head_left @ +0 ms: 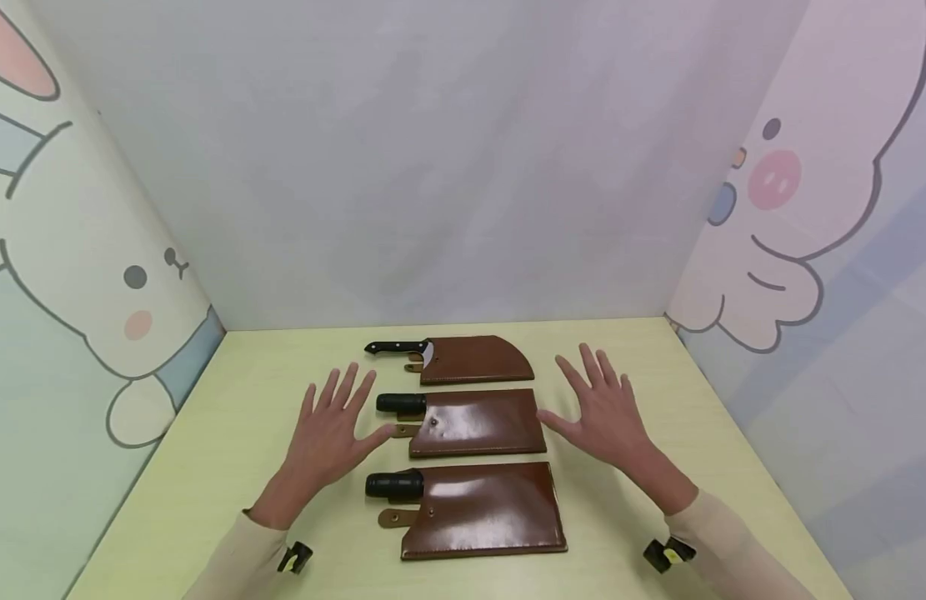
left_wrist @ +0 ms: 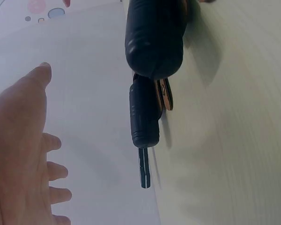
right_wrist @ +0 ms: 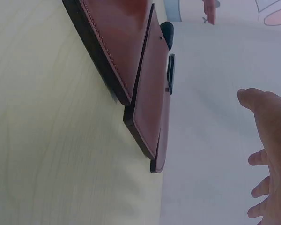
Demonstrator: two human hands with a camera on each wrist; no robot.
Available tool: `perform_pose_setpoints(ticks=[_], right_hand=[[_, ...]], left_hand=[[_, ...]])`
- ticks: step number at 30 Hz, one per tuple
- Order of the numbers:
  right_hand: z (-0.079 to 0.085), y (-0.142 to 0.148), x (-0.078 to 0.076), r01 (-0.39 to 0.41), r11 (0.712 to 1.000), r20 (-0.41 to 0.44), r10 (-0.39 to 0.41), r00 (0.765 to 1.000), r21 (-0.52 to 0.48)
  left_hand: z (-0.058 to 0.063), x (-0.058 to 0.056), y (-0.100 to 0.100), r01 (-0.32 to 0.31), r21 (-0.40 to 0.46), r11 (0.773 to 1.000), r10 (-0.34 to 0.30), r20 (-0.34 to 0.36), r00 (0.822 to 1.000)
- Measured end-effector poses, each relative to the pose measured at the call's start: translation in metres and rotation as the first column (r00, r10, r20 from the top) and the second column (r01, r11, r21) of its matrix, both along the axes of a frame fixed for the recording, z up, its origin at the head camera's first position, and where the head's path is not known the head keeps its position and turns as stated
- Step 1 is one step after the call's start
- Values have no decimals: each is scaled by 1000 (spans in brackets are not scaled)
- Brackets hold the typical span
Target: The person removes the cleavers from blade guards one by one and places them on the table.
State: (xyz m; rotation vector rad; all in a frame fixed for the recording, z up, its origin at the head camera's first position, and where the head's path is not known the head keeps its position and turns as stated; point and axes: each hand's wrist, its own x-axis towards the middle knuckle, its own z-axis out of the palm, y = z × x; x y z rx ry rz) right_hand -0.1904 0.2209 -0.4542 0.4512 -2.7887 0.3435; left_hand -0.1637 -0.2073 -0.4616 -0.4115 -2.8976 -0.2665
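Three knives in brown leather sheaths lie in a column on the table, handles to the left. The far knife (head_left: 478, 360) has a slim black riveted handle and a curved sheath end; a bit of blade shows at its neck. The middle cleaver (head_left: 481, 423) and the near cleaver (head_left: 488, 510) have thick black handles and squarer sheaths with snap straps. My left hand (head_left: 327, 437) hovers left of the handles, fingers spread, holding nothing. To the right of the sheaths, my right hand (head_left: 605, 417) is likewise spread and holds nothing, its thumb overlapping the middle sheath's edge in the head view.
The pale wooden table (head_left: 207, 467) meets a plain light wall (head_left: 432, 167) at the back. Side panels carry a cartoon rabbit (head_left: 80, 250) on the left and a pink-snouted cartoon animal (head_left: 815, 192) on the right. Small black devices hang at both wrists.
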Motion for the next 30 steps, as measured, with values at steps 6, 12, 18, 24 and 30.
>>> perform_pose_setpoints(ticks=[6,12,18,24,30], right_hand=[[5,-2,15,-93,995,-21,92,996,-48],[0,-8,33,-202,976,0,203,979,-81],[-12,-14,50,-278,955,63,286,956,-105],[-25,-17,63,-344,933,112,355,928,-110],[-42,-20,73,-401,909,137,415,900,-116]], left_hand=[[5,12,10,63,48,997,-63,-10,998],[2,27,20,134,81,988,-134,-3,991],[-9,41,24,197,140,970,-202,23,979],[-18,49,25,198,167,966,-216,97,972],[-28,54,24,205,191,960,-241,187,952]])
